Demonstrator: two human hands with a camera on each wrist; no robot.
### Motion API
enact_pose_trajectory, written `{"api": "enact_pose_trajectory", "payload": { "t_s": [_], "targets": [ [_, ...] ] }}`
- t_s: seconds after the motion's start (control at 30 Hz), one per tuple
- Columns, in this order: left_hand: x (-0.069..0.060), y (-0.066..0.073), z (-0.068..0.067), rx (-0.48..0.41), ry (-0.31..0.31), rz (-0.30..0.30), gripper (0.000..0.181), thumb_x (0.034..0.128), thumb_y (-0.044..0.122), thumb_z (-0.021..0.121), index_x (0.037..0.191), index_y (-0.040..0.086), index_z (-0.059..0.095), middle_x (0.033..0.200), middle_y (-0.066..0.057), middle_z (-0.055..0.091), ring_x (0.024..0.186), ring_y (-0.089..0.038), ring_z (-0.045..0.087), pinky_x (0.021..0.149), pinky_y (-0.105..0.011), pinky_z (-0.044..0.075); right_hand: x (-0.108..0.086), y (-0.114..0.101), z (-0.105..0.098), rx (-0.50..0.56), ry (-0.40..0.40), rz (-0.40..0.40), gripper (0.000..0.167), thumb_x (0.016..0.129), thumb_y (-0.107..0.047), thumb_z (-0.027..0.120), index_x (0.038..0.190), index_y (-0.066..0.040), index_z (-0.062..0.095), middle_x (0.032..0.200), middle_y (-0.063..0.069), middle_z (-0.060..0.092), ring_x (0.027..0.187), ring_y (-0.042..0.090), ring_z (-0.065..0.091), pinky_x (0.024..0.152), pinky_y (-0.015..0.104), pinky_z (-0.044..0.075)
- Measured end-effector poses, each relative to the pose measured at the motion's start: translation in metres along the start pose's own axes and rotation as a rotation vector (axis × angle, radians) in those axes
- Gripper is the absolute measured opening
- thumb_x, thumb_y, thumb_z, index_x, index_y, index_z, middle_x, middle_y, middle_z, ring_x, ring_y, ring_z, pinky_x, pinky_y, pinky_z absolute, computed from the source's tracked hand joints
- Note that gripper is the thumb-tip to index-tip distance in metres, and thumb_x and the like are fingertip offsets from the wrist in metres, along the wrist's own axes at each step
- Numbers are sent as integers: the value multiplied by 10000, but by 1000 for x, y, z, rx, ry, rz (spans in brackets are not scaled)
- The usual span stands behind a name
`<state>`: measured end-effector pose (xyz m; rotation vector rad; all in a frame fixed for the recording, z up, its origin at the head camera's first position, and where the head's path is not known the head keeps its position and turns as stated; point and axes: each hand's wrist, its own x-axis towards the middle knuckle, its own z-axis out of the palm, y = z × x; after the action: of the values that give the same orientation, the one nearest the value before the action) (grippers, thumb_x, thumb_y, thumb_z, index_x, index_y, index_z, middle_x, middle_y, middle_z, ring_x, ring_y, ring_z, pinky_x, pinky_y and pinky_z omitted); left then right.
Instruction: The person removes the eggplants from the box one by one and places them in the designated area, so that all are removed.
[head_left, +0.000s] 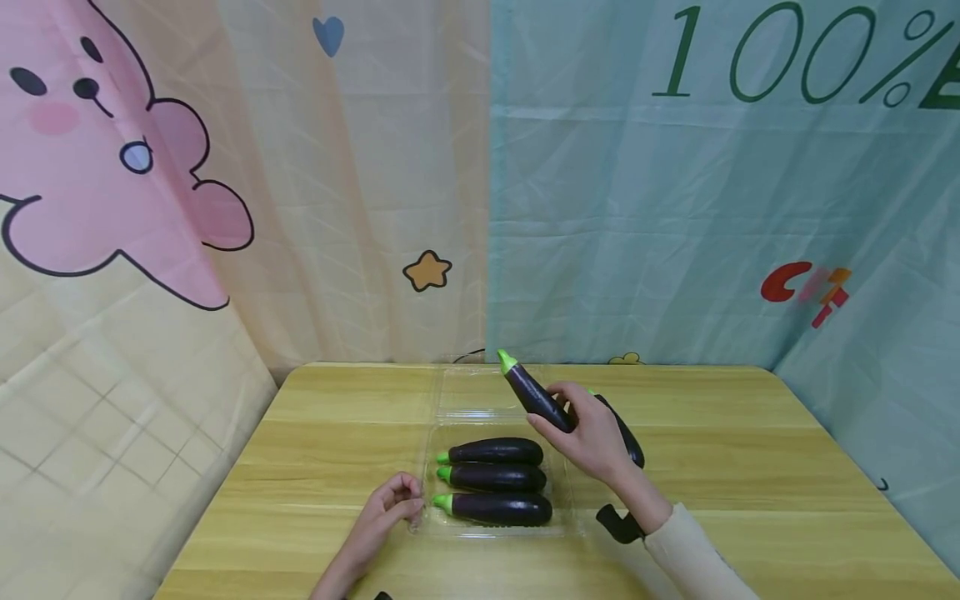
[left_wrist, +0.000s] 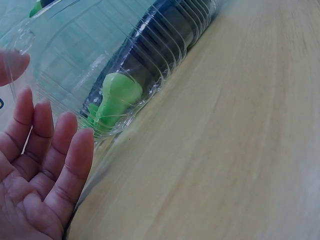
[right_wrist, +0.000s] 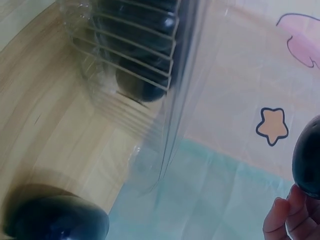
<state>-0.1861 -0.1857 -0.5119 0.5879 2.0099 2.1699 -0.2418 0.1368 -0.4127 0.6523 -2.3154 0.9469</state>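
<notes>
My right hand [head_left: 596, 437] grips an eggplant [head_left: 531, 393] by its thick end, holding it up with the green stem pointing to the far left. In the right wrist view, the rounded end of this eggplant [right_wrist: 307, 157] shows above the fingertips. On the table lies a clear plastic container [head_left: 562, 521] with three eggplants [head_left: 498, 477] side by side, stems to the left. At its left edge my left hand [head_left: 390, 508] holds the rim. In the left wrist view, the thumb [left_wrist: 15, 65] overlaps the rim, and the fingers [left_wrist: 67, 165] lie against the outer side.
Another eggplant [head_left: 626, 437] lies on the wooden table [head_left: 712, 467], partly hidden behind my right hand. The container's clear lid [head_left: 472, 393] lies folded back at the far side. Printed curtains [head_left: 375, 183] hang behind the table.
</notes>
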Motion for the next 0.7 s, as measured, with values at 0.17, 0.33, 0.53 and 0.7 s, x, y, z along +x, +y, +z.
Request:
{"api": "enact_pose_trajectory", "payload": {
  "t_s": [0.17, 0.33, 0.53, 0.7],
  "targets": [
    [0, 1, 0, -6, 5, -6, 233, 905, 5, 528, 1004, -177, 422, 879, -53, 510, 743, -96, 515, 688, -244, 474, -1, 3, -3, 7, 10, 43, 371, 795, -373, 755, 1059, -156, 612, 786, -87, 528, 559, 77, 440, 475, 256, 393],
    [1, 1, 0, -10, 3, -7, 238, 905, 4, 527, 1004, -182, 417, 873, -48, 509, 738, -94, 516, 683, -238, 472, -2, 6, -5, 29, 28, 66, 357, 798, -356, 757, 1049, -151, 607, 773, -73, 535, 579, 83, 472, 491, 264, 418],
    [0, 0, -1, -11, -1, -3, 234, 902, -2, 527, 1004, -182, 417, 875, -47, 513, 739, -92, 517, 682, -238, 474, -4, 10, -6, 39, 64, 77, 340, 790, -316, 772, 1034, -144, 610, 738, -74, 520, 582, 90, 468, 493, 267, 407],
    [1, -2, -1, -16, -11, 11, 230, 904, -4, 525, 1002, -182, 417, 875, -45, 517, 740, -91, 518, 683, -238, 476, -5, 13, -8, 28, 94, 80, 340, 776, -294, 782, 1023, -135, 613, 735, -72, 525, 582, 94, 469, 495, 271, 407]
  ]
}}
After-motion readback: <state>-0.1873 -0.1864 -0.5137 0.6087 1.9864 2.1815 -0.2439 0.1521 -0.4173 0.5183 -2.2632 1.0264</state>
